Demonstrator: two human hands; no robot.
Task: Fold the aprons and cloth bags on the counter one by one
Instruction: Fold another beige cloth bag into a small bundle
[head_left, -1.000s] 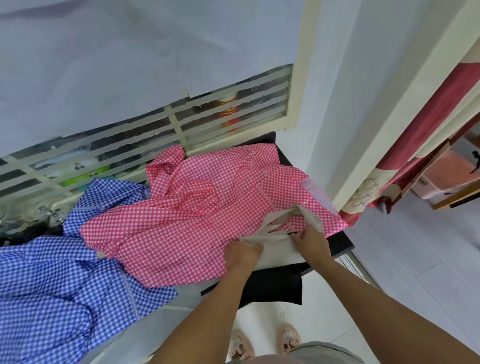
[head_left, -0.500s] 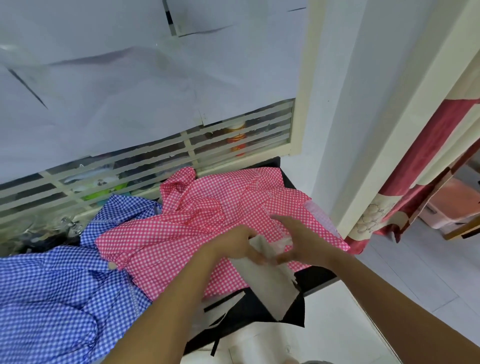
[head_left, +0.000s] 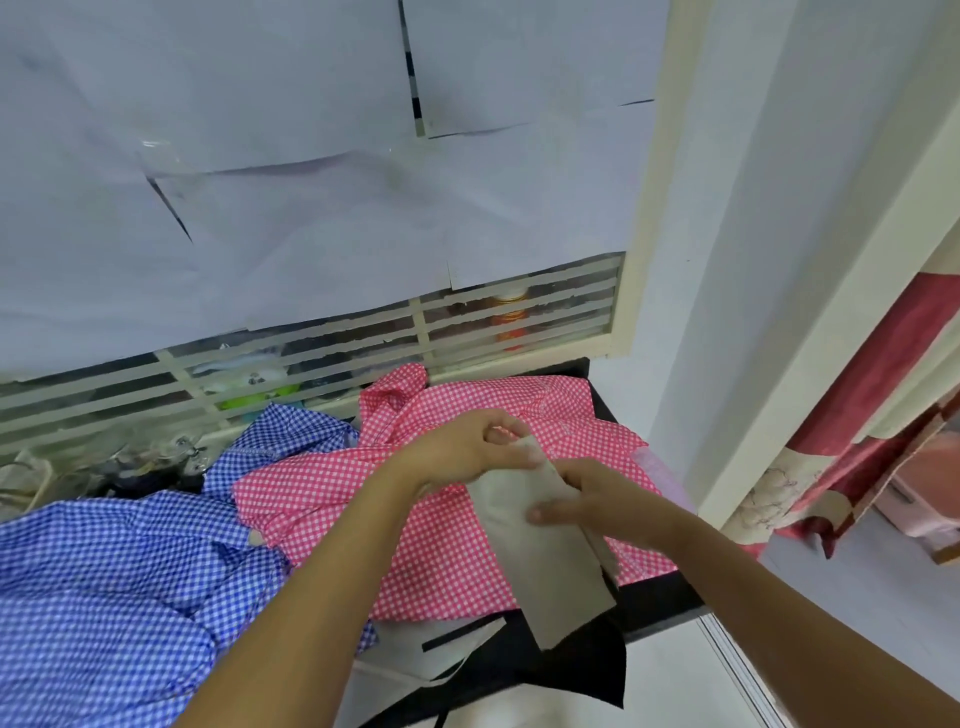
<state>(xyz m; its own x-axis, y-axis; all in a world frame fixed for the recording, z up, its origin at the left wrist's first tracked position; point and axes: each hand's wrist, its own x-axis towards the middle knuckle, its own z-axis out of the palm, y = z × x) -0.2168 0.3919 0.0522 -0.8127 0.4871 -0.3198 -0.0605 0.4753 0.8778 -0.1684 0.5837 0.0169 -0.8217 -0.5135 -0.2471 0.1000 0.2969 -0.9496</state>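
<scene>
In hand: beige plain-weave cloth bag (head_left: 550, 577), folded to a long narrow strip, held in the air above the pink-and-white checked apron (head_left: 441, 551), lower end hanging past that apron's near edge.

Grip: left hand (head_left: 467, 452) pinches the strip's top end, fingers curled; right hand (head_left: 592, 499) grips it partway down, thumb laid across the front face.

Judgement: the top pinch holds the layers aligned and the lower grip sets the line for the next crosswise fold. Hanging lets the bag's own weight pull it flat.

The bag cloth looks matte and stiffish, with straight edges. The pink apron is thin and crumpled, spread over the black desk (head_left: 665, 605), so there is no flat spot under the strip. That is probably why the fold is done in the air.

The blue-and-white checked apron (head_left: 104, 597) lies bunched left of the pink one, partly under its edge, unfolded.

A black cloth (head_left: 587, 675) and a pale cloth piece (head_left: 441, 644) hang off the desk front below the pink apron's near edge. Cannot tell what they are.
</scene>
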